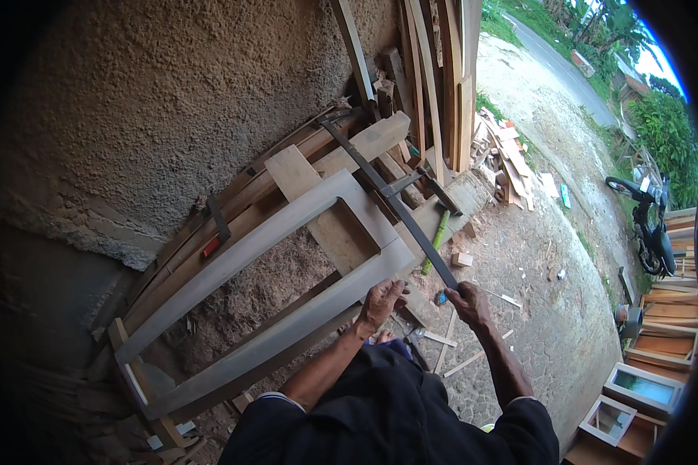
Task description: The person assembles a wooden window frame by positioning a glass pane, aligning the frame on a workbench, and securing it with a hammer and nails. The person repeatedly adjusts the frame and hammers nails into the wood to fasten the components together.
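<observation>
A pale wooden frame (287, 353) with long side rails lies slanting across timber supports in front of me. Over its right end runs a long dark metal bar clamp (415, 225), with a green handle (437, 242) hanging from its jaw. My right hand (471, 304) is closed around the near end of the clamp bar. Close to the frame's near rail is my left hand (383, 303), its fingers curled toward the thumb. Whatever they may hold is too small to make out.
A rough wall (194, 93) rises behind the frame. Upright planks (442, 93) lean at the back, beside a heap of wood scraps (508, 159). A small wood block (462, 260) and thin strips lie on the ground. Farther right are a motorcycle (651, 229) and stacked frames (644, 387).
</observation>
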Available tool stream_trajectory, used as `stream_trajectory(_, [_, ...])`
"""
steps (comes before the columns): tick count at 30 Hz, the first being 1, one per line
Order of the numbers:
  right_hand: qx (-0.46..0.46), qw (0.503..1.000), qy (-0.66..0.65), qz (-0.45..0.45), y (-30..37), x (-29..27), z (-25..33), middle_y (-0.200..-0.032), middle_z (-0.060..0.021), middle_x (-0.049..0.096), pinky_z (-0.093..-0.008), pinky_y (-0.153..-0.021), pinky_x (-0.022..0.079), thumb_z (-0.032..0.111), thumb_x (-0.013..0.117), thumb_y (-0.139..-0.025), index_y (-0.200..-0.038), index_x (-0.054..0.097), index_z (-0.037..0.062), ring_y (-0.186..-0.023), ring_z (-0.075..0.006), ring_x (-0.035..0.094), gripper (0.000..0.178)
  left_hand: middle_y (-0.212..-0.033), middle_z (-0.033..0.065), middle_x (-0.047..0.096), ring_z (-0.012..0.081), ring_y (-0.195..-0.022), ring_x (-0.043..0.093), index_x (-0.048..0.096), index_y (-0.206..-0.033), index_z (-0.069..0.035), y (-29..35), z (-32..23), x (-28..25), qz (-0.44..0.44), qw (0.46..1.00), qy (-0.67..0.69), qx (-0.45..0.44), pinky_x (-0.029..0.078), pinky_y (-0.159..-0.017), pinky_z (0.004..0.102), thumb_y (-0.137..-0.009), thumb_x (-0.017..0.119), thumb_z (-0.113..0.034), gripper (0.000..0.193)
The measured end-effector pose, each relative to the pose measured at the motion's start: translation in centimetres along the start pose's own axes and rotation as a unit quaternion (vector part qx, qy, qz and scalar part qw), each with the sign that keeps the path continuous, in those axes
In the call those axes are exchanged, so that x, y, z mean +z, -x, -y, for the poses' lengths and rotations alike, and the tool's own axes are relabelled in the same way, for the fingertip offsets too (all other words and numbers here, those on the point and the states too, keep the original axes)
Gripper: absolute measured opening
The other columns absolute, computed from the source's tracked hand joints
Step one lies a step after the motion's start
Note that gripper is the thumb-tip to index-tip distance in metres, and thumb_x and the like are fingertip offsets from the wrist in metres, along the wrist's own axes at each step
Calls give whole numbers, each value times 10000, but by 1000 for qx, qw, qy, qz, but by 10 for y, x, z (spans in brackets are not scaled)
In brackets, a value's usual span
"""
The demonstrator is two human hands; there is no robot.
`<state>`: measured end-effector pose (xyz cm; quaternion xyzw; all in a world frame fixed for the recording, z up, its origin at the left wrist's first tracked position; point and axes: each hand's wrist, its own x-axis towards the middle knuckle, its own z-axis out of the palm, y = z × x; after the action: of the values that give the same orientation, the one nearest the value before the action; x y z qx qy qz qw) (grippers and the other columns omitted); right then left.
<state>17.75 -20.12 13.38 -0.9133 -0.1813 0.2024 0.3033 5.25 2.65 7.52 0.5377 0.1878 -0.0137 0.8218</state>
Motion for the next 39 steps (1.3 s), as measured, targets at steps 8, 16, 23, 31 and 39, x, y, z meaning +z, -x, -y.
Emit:
stream_trajectory(8, [19, 999, -31, -20, 130, 35, 0, -581, -141, 461, -405, -527, 374, 354, 743, -838, -711, 539, -18, -536, -227, 457, 443, -1164, 133, 646, 231, -992, 685, 494, -1342, -68, -55, -49, 9, -107, 921, 373, 28, 567, -801, 320, -957, 548, -638, 690])
stream_trajectory(16, [33, 997, -68, 15, 220, 62, -47, -607, -179, 523, -439, -547, 407, 383, 751, -820, -745, 550, 6, -556, -318, 536, 434, -894, 141, 693, 238, -725, 708, 544, -1104, -48, 1, -22, 6, -254, 935, 248, -6, 581, -589, 326, -1039, 475, -514, 475])
stream_trajectory(23, [39, 996, 13, 82, 246, 63, -71, -672, -188, 623, -460, -631, 498, 436, 713, -836, -830, 619, 33, -674, -378, 661, 414, -885, 148, 714, 228, -694, 711, 579, -1110, -34, 39, 23, 29, -266, 932, 242, -44, 586, -558, 319, -1033, 521, -472, 448])
stream_trajectory(31, [-7, 998, -28, 59, 251, 88, -86, -715, -195, 610, -456, -624, 490, 349, 721, -873, -826, 602, 12, -679, -387, 646, 360, -925, 152, 694, 236, -688, 716, 533, -1124, -30, 38, 49, 28, -263, 935, 236, -42, 601, -542, 294, -1040, 518, -448, 426])
stream_trajectory(39, [45, 991, -53, 113, 251, 94, -92, -798, -231, 597, -493, -675, 469, 337, 676, -887, -886, 582, 6, -771, -441, 619, 344, -871, 121, 685, 242, -656, 700, 549, -1100, -62, 40, 60, 31, -260, 920, 285, -65, 600, -561, 330, -944, 649, -527, 500])
